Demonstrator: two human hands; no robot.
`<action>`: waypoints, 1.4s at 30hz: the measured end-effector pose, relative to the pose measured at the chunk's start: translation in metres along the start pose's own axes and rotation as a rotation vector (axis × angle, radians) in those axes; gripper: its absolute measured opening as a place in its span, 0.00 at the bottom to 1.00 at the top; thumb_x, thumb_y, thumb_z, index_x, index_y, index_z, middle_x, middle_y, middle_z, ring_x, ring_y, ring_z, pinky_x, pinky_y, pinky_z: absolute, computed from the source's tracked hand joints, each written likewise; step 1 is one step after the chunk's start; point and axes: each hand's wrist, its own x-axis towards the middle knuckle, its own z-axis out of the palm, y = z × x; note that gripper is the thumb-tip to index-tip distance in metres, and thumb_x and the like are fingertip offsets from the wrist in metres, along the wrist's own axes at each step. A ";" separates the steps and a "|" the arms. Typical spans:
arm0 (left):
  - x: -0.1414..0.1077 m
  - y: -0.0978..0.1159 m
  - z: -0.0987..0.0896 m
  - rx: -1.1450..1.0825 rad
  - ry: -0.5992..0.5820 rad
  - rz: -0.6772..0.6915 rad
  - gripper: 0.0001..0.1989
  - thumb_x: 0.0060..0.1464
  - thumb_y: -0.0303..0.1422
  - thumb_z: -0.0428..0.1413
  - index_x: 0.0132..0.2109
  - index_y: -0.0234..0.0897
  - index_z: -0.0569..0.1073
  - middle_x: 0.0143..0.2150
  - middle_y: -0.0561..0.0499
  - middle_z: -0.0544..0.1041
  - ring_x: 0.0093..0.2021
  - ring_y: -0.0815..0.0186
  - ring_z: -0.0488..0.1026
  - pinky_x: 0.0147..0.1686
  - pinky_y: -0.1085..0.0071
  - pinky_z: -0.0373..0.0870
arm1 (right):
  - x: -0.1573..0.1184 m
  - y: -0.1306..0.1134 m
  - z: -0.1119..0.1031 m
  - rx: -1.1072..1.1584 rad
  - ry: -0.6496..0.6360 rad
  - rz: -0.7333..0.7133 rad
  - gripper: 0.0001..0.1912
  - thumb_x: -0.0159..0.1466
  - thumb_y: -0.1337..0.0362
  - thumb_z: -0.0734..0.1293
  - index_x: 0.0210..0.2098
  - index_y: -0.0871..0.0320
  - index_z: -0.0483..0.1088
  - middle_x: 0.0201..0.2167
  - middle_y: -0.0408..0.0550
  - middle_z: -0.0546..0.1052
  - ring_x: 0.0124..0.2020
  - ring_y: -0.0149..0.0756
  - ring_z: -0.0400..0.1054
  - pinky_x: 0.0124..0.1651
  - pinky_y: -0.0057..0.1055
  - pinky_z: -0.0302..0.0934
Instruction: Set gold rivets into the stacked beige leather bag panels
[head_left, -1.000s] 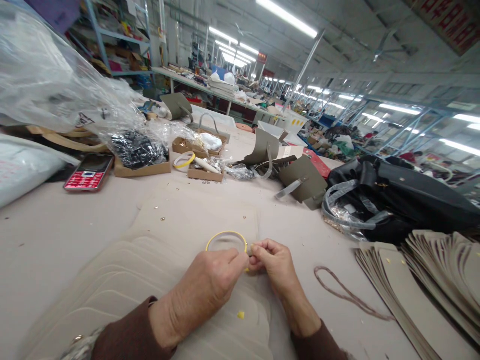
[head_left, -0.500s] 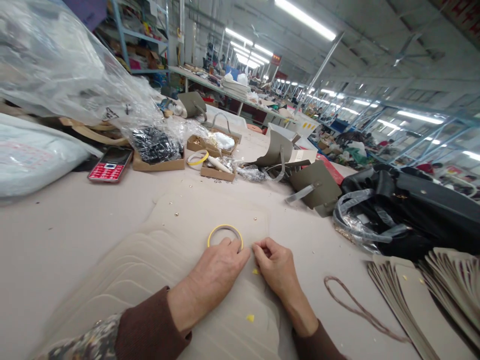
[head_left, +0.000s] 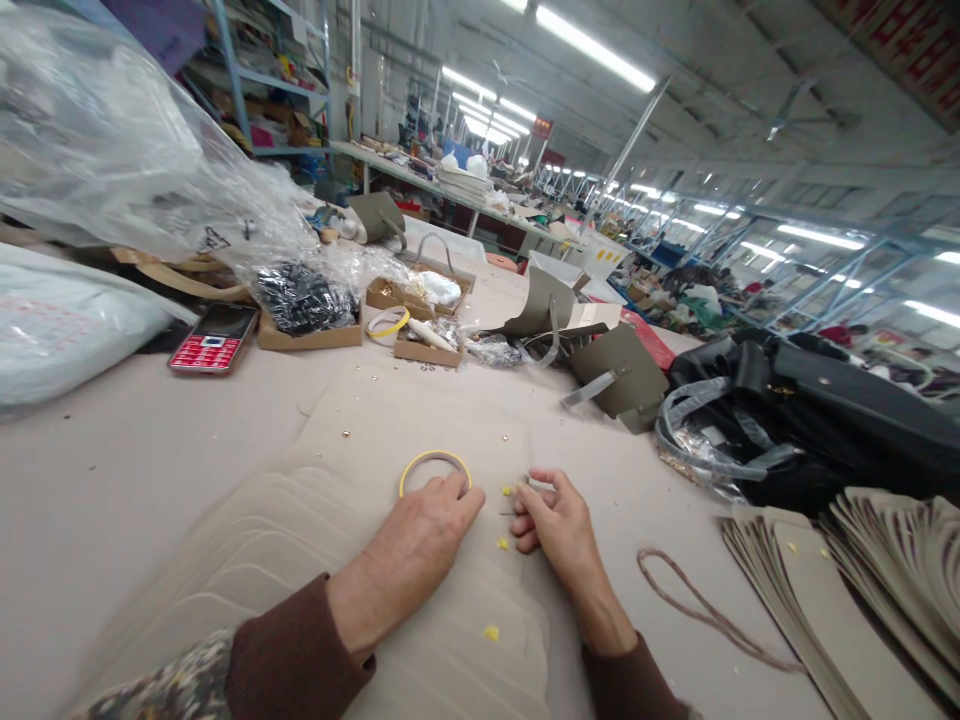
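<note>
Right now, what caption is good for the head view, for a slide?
Left hand on a yellow tape roll, right hand beside it, over beige layered pieces.

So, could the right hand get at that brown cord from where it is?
Probably yes: the cord lies to the right of the right hand, and nothing large stands between, though I can't tell whether its fingers are free.
</note>
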 end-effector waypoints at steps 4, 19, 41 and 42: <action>0.002 -0.001 -0.001 0.015 0.054 0.016 0.09 0.61 0.22 0.45 0.41 0.38 0.67 0.41 0.48 0.71 0.41 0.60 0.68 0.37 0.66 0.69 | -0.008 0.004 -0.002 -0.162 -0.021 -0.227 0.13 0.61 0.54 0.65 0.33 0.59 0.71 0.19 0.41 0.72 0.20 0.31 0.67 0.22 0.25 0.62; 0.018 -0.019 -0.010 -0.019 0.100 0.104 0.09 0.62 0.25 0.42 0.38 0.37 0.66 0.34 0.50 0.72 0.33 0.63 0.68 0.33 0.68 0.64 | -0.003 -0.011 -0.010 -0.615 -0.222 -0.418 0.07 0.60 0.67 0.66 0.28 0.56 0.76 0.27 0.43 0.79 0.29 0.33 0.71 0.35 0.26 0.60; 0.007 -0.013 0.009 -0.253 0.308 0.274 0.19 0.63 0.26 0.47 0.59 0.38 0.57 0.43 0.47 0.78 0.39 0.64 0.78 0.35 0.71 0.72 | -0.016 -0.020 0.005 -0.388 -0.087 -0.977 0.08 0.61 0.75 0.61 0.33 0.59 0.70 0.27 0.47 0.75 0.29 0.32 0.69 0.34 0.27 0.63; 0.007 -0.012 0.008 -0.264 0.283 0.247 0.16 0.63 0.26 0.47 0.56 0.39 0.60 0.40 0.49 0.78 0.36 0.64 0.77 0.32 0.72 0.71 | -0.016 -0.018 0.006 -0.406 -0.053 -0.981 0.08 0.61 0.75 0.61 0.31 0.59 0.70 0.25 0.46 0.74 0.27 0.31 0.69 0.32 0.27 0.62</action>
